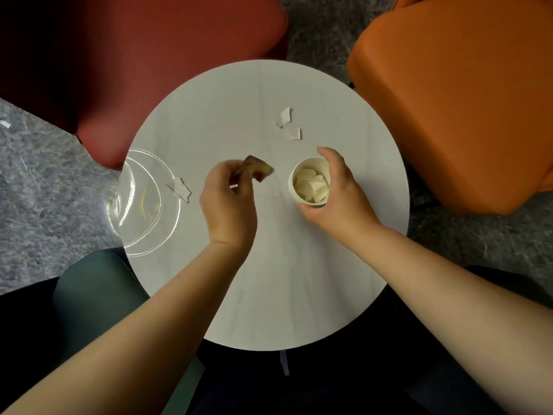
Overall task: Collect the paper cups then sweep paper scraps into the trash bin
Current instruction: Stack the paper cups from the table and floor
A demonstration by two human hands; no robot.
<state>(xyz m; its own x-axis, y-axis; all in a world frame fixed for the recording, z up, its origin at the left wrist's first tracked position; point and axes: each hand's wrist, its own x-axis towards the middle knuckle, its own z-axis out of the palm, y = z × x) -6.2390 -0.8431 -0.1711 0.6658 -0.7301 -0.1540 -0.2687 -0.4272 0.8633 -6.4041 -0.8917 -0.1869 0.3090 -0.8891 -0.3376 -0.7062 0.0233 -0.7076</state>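
A white paper cup (pixel 299 174) stands upright on the round white table (pixel 269 295), right of centre, filled with several white paper scraps. My right hand (pixel 338 193) grips it around the far and right side. My left hand (pixel 229 202) is raised just left of the cup and pinches a dark, coloured scrap (pixel 258 169) between its fingertips. Two white scraps (pixel 288 124) lie loose on the far part of the table. Another white scrap (pixel 182 189) lies left of my left hand.
A clear plastic lid or dish (pixel 143 202) overhangs the table's left edge. A dark red chair (pixel 134 70) stands at the far left and an orange chair (pixel 463 100) at the far right. Grey carpet surrounds the table. No trash bin is in view.
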